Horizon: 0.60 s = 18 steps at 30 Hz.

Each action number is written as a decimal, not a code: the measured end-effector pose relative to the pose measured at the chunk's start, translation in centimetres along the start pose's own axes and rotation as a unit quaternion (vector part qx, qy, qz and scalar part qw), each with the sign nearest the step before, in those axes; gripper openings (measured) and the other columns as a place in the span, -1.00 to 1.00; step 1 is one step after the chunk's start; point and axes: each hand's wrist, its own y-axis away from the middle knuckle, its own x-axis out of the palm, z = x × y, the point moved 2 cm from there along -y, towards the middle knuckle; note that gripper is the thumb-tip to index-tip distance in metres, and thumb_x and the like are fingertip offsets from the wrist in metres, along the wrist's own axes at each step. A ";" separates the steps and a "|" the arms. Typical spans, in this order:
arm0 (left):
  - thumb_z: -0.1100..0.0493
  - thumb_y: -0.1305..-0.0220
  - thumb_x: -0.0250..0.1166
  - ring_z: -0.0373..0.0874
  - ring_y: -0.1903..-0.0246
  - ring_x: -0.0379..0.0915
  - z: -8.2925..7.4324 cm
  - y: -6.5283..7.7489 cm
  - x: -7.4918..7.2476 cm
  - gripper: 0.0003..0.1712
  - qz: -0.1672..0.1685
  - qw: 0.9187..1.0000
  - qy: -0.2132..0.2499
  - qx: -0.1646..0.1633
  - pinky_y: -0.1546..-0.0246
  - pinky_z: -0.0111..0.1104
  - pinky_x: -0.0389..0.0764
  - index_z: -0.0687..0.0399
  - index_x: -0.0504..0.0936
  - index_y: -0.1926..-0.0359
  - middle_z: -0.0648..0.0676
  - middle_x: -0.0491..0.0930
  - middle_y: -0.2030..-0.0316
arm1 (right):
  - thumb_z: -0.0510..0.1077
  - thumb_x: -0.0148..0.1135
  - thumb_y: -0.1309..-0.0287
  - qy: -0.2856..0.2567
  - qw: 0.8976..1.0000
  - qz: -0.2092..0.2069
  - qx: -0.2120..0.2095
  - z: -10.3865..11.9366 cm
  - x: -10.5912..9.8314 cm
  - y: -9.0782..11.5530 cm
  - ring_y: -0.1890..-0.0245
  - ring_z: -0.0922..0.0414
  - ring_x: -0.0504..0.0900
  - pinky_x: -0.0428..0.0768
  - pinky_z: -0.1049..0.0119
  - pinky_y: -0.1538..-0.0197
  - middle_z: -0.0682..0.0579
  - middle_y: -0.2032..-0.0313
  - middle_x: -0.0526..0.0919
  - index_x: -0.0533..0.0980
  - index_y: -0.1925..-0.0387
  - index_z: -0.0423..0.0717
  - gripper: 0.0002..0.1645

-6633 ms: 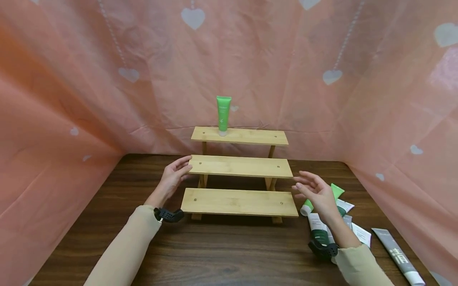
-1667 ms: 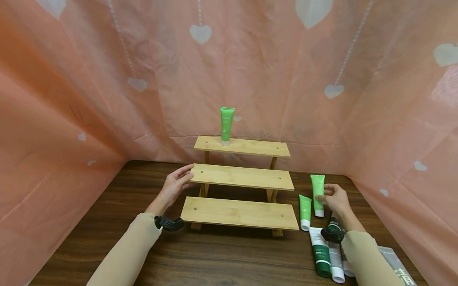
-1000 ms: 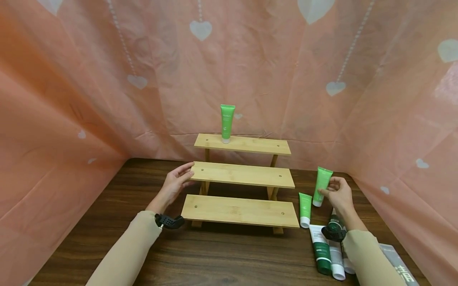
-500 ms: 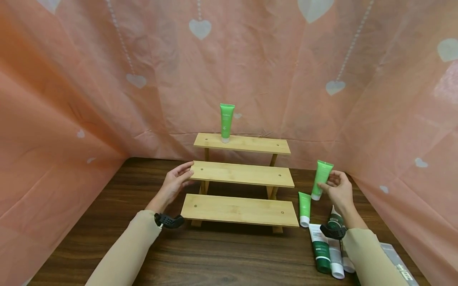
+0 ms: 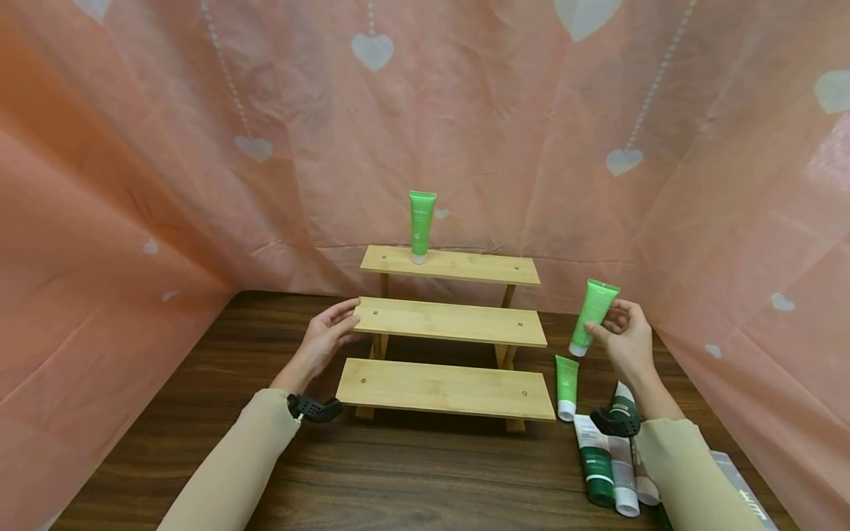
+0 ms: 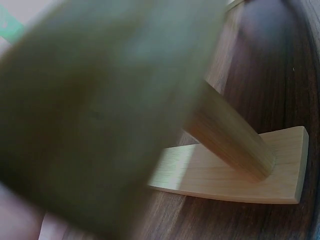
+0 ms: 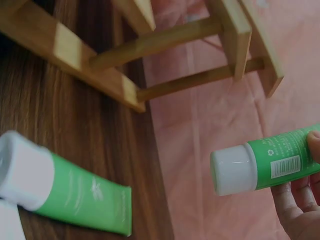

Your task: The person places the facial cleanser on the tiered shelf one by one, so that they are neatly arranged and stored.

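My right hand (image 5: 627, 341) pinches a green squeeze tube (image 5: 593, 317) by its side, its white cap pointing down and the tube tilted. In the right wrist view the held tube (image 7: 280, 157) shows a barcode, with thumb and fingers around it. A three-tier wooden display stand (image 5: 451, 322) stands mid-table. My left hand (image 5: 325, 339) holds the left end of its middle shelf between thumb and fingers. On the top shelf another green tube (image 5: 421, 225) stands on its cap. A third green tube (image 5: 567, 383) lies on the table right of the stand.
Several more tubes lie at the right: a white and green tube (image 5: 595, 464), a grey tube with a white cap (image 5: 623, 476), and a larger grey tube (image 5: 742, 487) partly behind the right sleeve. A pink curtain (image 5: 505, 147) encloses the brown wooden table (image 5: 412, 479).
My right hand has picked up a green tube from the pile and raised it, moving it slightly left and tilting it. The left hand stays on the middle shelf.
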 end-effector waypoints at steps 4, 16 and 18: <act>0.22 -0.28 0.21 -0.22 0.23 0.51 -0.1 0.0 0.0 -0.45 0.005 1.000 -0.001 0.003 -0.07 0.07 0.36 0.21 0.33 -0.27 0.11 0.45 0.04 | -0.40 0.28 -0.04 -0.011 1.000 0.002 -0.012 1.0 0.3 -0.1 0.19 0.33 0.46 0.48 0.61 0.21 0.16 0.17 0.44 0.27 -0.03 0.00 -0.42; 0.21 -0.28 0.21 -0.24 0.22 0.50 -0.2 0.1 0.1 -0.44 0.005 1.000 0.001 -0.001 -0.07 0.04 0.38 0.21 0.33 -0.27 0.15 0.44 0.01 | -0.42 0.23 -0.08 -0.069 0.995 0.031 -0.065 4.2 2.1 -0.3 0.13 0.26 0.47 0.48 0.57 0.13 0.09 0.12 0.43 0.23 -0.09 -0.09 -0.42; 0.21 -0.28 0.22 -0.25 0.23 0.50 -0.2 0.1 0.1 -0.44 0.004 1.000 0.002 -0.001 -0.08 0.04 0.37 0.21 0.33 -0.27 0.13 0.45 0.03 | -0.42 0.23 -0.08 -0.079 0.994 0.037 -0.069 4.7 2.5 -0.4 0.12 0.24 0.47 0.49 0.56 0.14 0.07 0.11 0.42 0.23 -0.09 -0.08 -0.41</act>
